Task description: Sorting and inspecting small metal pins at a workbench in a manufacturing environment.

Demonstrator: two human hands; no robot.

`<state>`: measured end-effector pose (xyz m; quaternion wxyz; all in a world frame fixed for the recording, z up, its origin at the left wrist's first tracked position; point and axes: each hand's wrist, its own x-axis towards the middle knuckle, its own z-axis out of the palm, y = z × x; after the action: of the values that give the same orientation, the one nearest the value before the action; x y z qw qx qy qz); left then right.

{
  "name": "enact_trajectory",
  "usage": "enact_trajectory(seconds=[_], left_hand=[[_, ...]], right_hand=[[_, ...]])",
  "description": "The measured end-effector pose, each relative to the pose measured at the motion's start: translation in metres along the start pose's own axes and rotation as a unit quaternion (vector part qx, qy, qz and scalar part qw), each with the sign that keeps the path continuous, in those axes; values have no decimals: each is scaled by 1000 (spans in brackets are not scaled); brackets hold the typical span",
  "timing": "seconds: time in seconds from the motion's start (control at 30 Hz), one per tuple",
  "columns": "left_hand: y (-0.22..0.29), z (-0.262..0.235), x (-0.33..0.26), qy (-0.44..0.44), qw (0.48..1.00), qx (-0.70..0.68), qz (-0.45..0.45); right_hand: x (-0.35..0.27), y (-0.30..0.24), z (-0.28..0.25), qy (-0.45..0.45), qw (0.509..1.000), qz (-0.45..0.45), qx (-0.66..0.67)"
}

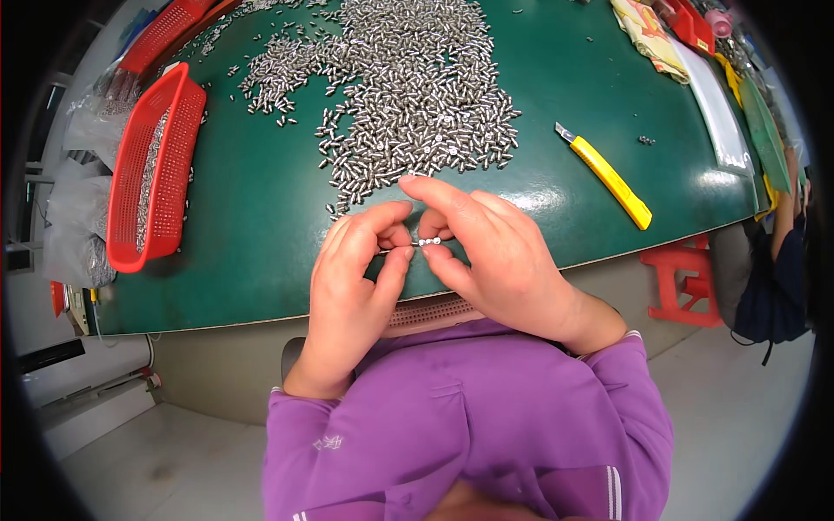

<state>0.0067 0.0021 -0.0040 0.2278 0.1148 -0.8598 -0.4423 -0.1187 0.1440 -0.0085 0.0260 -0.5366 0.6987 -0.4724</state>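
Both my hands meet just above the table's near edge. Thumb and fingers of my left hand (347, 273) pinch a thin metal rod (383, 253), which reaches toward the right hand. Between the fingertips of my right hand (508, 256) are small shiny metal pieces (430, 241), at the rod's end. Whether the rod passes into them is too small to tell. Beyond the hands spreads a large heap of small silvery bullet-shaped metal parts (417, 95), its closest pieces near my left fingers.
A red perforated basket (128, 213) with metal parts stands on the left beside clear plastic bags (80, 204). A yellow utility knife (612, 182) lies on the green table (565, 95), blade out. A pink basket (430, 314) is below the near edge; a red stool (665, 282) stands right.
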Motion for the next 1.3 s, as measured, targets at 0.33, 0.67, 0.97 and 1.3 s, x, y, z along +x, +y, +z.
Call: enact_trajectory(seconds=[0.33, 0.67, 0.97, 1.3], left_hand=[[-1, 2, 0, 26, 997, 59, 40], [0, 3, -3, 40, 998, 54, 13], [-2, 3, -3, 35, 996, 58, 50], [-3, -2, -5, 23, 997, 52, 42]], right_hand=[[1, -1, 4, 10, 1000, -8, -6], [4, -1, 9, 10, 1000, 10, 28], [0, -3, 5, 7, 1000, 7, 13], [3, -6, -3, -13, 1000, 6, -12]])
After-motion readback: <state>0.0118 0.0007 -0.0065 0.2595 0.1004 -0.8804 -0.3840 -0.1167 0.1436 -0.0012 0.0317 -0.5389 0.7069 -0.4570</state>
